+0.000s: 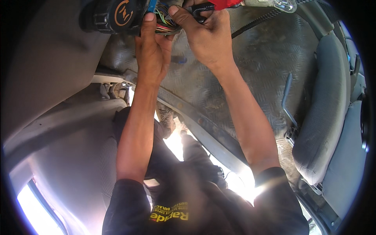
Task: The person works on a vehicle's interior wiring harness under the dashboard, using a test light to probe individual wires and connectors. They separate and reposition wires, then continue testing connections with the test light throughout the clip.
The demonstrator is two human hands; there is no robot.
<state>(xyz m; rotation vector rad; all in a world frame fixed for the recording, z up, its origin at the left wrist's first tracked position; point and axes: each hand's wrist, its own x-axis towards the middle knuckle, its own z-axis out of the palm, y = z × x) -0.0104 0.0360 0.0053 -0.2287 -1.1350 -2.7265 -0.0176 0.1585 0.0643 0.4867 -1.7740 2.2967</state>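
Observation:
At the top edge of the head view, my left hand (152,49) is closed on a bundle of thin multicoloured wires (167,24). Its thumb presses beside a blue piece (152,5), perhaps a connector. From the other side my right hand (209,37) grips the same bundle, thumb stretched across the wires and the other fingers partly hidden behind. A thick black cable (203,7) passes by the right hand's fingers. Left of the hands is a round black part (121,13) with an orange symbol. The far ends of the wires are out of view.
Past my right hand lie something red (225,4), a clear bulb-like piece (286,4) and corrugated black tubing (258,24). Below is a patterned metal-like floor (258,66). A grey seat (325,105) with a bent metal lever (288,94) stands right; a grey door panel (43,58) is left.

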